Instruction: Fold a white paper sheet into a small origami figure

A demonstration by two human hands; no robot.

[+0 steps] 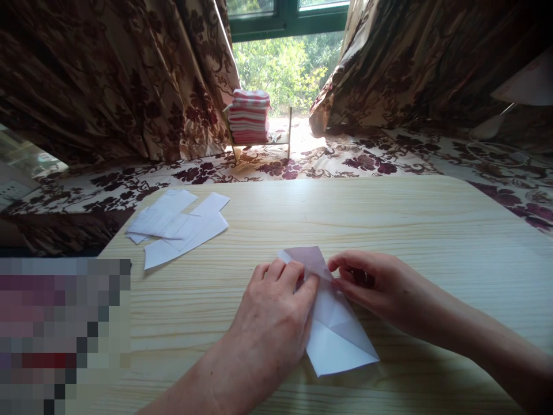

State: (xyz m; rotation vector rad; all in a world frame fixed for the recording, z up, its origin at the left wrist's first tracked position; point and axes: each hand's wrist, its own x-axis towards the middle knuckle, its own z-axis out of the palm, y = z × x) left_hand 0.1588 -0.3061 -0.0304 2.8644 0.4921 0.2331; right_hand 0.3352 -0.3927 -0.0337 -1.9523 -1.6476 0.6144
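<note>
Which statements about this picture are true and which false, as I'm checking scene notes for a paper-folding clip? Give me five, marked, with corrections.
1. The left hand rests on the creased paper. True.
2. The right hand is over by the window. False: it is at the right edge of the creased paper.
3. Several loose white papers overlap toward the far left of the table. True.
4. The curtains are plain, with no pattern. False: they carry a dark floral pattern.
5. A red-and-white stack sits beyond the table. True.
</note>
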